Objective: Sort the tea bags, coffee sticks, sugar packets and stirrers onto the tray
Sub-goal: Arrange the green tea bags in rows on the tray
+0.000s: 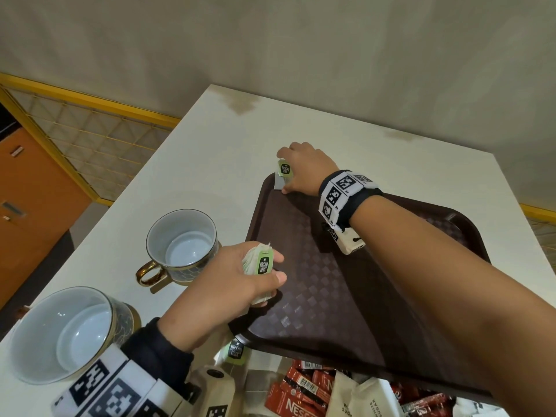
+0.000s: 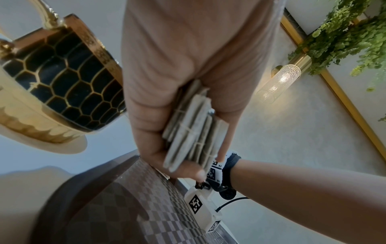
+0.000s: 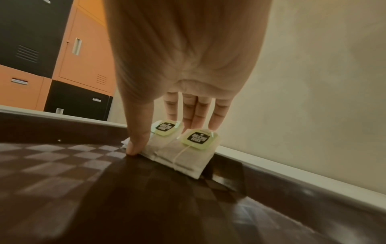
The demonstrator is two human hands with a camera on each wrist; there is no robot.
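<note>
Right hand [image 3: 179,54] is down in the far corner of the brown tray [image 1: 346,296], thumb and straight fingers [image 3: 193,115] bracketing two tea bags [image 3: 179,155] against the rim, while the left hand [image 1: 228,275] hovers at the tray's near-left edge clenched round a stack of tea bags [image 2: 192,130]. To do this well, I'd square the pair flush into the corner, tags up, before letting go, then feed from the stack. The green tags are too blurred to read for certain; below the tray, red coffee sticks [image 1: 296,395] read "NES…" and pale sugar packets [image 1: 361,398] read "SUGAR".
</note>
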